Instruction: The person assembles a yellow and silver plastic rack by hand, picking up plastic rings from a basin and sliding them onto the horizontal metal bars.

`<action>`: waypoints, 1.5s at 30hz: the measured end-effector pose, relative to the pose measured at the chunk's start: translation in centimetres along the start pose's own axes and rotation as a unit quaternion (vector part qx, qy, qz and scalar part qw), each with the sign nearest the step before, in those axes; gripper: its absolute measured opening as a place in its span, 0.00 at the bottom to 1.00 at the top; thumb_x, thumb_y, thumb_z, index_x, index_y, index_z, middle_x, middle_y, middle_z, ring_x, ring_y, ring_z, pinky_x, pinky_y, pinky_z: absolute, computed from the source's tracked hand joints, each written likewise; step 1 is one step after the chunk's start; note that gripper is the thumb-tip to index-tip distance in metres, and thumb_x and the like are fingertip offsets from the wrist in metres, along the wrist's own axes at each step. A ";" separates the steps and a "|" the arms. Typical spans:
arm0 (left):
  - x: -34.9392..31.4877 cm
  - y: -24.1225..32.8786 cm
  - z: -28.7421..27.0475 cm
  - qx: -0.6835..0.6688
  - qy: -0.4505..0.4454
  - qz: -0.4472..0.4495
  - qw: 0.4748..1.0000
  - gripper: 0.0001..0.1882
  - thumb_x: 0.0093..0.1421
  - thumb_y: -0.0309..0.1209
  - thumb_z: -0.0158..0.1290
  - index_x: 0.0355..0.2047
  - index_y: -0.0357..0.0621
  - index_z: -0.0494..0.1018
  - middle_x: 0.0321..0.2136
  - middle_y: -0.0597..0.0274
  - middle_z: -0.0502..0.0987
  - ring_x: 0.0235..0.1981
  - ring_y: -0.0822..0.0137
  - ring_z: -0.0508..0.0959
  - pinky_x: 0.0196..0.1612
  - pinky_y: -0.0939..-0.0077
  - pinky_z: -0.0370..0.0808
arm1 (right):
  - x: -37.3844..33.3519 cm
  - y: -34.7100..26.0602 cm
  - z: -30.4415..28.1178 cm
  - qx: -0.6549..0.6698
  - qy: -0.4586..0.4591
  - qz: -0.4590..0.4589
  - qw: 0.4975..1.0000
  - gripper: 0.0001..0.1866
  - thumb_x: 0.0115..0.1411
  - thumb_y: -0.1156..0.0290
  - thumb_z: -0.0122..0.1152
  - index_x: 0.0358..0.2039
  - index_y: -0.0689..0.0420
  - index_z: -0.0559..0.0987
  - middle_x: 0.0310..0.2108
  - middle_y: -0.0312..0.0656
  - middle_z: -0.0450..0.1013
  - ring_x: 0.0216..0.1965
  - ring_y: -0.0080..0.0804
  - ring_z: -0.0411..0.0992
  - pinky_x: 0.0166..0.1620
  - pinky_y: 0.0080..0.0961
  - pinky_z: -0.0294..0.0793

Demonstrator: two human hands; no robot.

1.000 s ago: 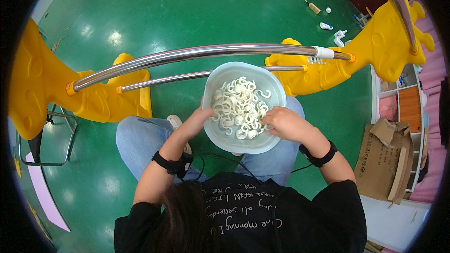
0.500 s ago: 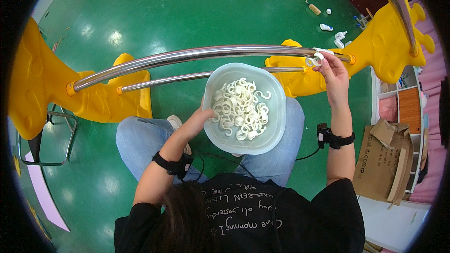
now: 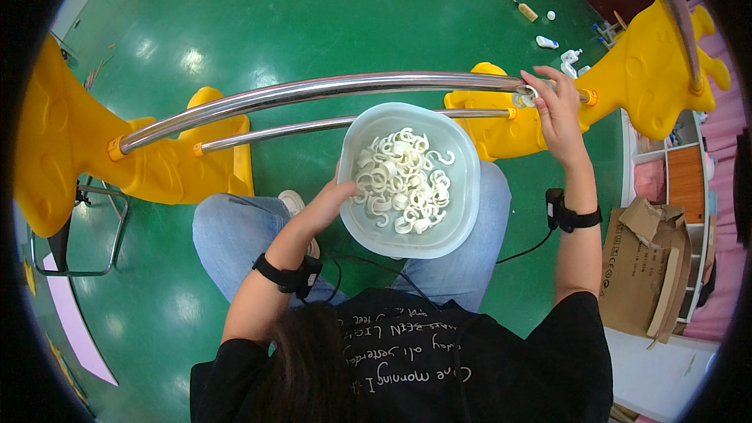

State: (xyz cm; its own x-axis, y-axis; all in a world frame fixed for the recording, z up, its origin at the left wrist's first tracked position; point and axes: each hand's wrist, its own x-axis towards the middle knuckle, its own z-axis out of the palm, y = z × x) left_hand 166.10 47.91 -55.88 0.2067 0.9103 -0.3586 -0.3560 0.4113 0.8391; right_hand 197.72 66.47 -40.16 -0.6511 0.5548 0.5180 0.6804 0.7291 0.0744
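Now the right grip (image 3: 558,103) has a white hook (image 3: 526,97) up against the upper metal bar (image 3: 329,86)

Thumb and forefinger of the right grip appear to pinch the hook, the forefinger bent over the bar and the thumb below; their exact contact is partly hidden. Down and left of that grip sits the pale blue bowl (image 3: 458,221) with loose white hooks (image 3: 403,182) heaped inside, its left rim clasped by the left hand (image 3: 332,205). Just right of the right grip, the bar meets a yellow moulded stand (image 3: 638,70). To work well here, I would keep the hook's opening square to the bar, press evenly from both sides so it cannot twist, and steady the bowl
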 end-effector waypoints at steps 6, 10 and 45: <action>0.1 -0.6 -0.1 0.002 -0.003 0.007 1.000 0.38 0.52 0.29 0.43 0.63 0.37 0.44 0.57 0.52 0.59 0.57 0.62 0.60 0.59 0.73 0.57 | 0.5 1.2 1.2 0.120 -0.011 -0.058 0.991 0.15 0.64 0.67 0.38 0.47 0.56 0.71 0.45 0.45 0.68 0.48 0.44 0.64 0.54 0.36 0.57; 0.1 -1.0 0.3 0.006 0.070 0.060 0.996 0.18 0.54 0.34 0.45 0.42 0.35 0.71 0.36 0.63 0.76 0.36 0.72 0.73 0.42 0.80 0.68 | 0.7 1.6 1.7 0.120 0.009 -0.058 0.991 0.16 0.65 0.66 0.36 0.45 0.57 0.72 0.42 0.44 0.70 0.47 0.43 0.66 0.53 0.35 0.58; 0.4 -0.6 -0.3 -0.002 0.030 -0.012 0.999 0.30 0.55 0.29 0.41 0.59 0.34 0.54 0.51 0.56 0.66 0.50 0.66 0.67 0.54 0.74 0.63 | 2.5 0.7 1.1 -0.040 -0.058 -0.044 0.997 0.22 0.48 0.54 0.61 0.37 0.55 0.72 0.32 0.38 0.70 0.36 0.38 0.67 0.41 0.34 0.61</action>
State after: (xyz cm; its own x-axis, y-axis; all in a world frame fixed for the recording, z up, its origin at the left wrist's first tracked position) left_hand 166.08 48.02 -56.64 0.1604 0.9014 -0.4022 -0.3545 0.4329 0.8288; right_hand 196.19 68.77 -39.75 -0.7406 0.5358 0.4055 0.6405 0.7454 0.1848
